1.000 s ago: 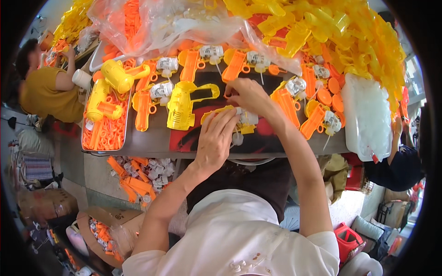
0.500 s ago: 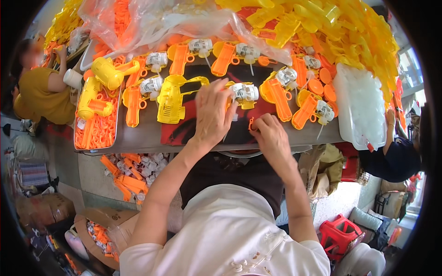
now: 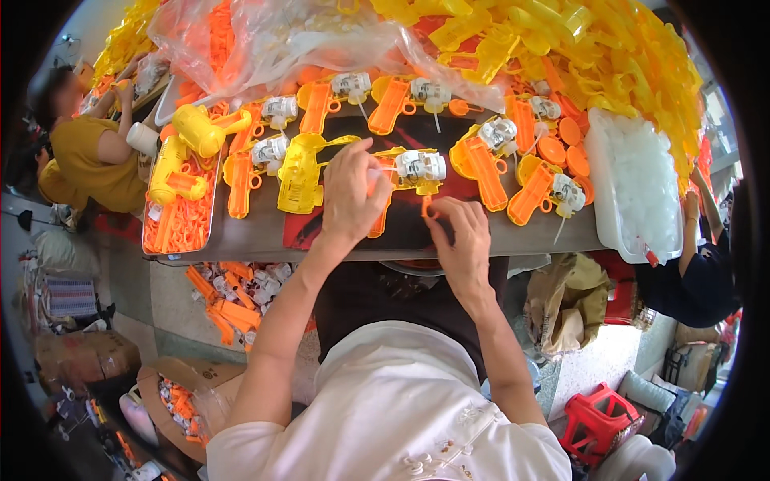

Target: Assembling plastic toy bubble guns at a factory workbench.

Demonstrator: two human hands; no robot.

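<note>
In front of me lies a toy bubble-gun half (image 3: 417, 188) with a yellow shell, an orange handle and a white cylindrical mechanism (image 3: 421, 166). My left hand (image 3: 351, 200) reaches over its handle side, its fingers closed on the thin whitish tube (image 3: 386, 168) that runs out of the mechanism. My right hand (image 3: 465, 236) is at the near side of the shell, pinching a small orange ring-shaped trigger (image 3: 427, 207) just below the mechanism. Left of my left hand rests an empty yellow shell half (image 3: 301, 175).
More part-built guns (image 3: 481, 168) surround the work spot. A tray of small orange parts (image 3: 178, 228) stands left, a white tub of clear pieces (image 3: 635, 188) right. Yellow shells (image 3: 561, 36) pile up behind. Co-workers sit at the left (image 3: 92, 152) and right (image 3: 682, 280).
My left hand has moved slightly left and lifted the thin tube, which hung down before. My right hand has brought the orange trigger left, nearer the mechanism.
</note>
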